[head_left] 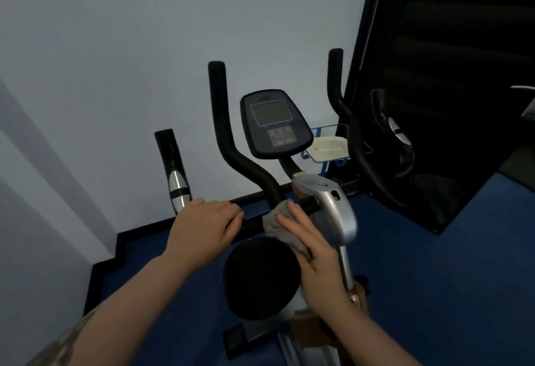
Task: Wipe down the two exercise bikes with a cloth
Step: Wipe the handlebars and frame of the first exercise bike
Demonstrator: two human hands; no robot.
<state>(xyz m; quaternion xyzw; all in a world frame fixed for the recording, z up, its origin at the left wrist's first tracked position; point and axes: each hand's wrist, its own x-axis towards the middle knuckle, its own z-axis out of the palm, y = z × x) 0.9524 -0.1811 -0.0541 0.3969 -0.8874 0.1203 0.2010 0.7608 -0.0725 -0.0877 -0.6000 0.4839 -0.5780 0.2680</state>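
Head view: the left hand [204,222] grips the black handlebar [252,222] of the exercise bike [333,206], fingers curled over it. The right hand [314,252] presses a grey cloth [278,225] against the same bar, fingers straight. The console [275,122] stands above, facing the camera.

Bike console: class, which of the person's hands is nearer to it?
Right. The right hand presses the cloth just below the console; the left hand grips the handlebar, further left.
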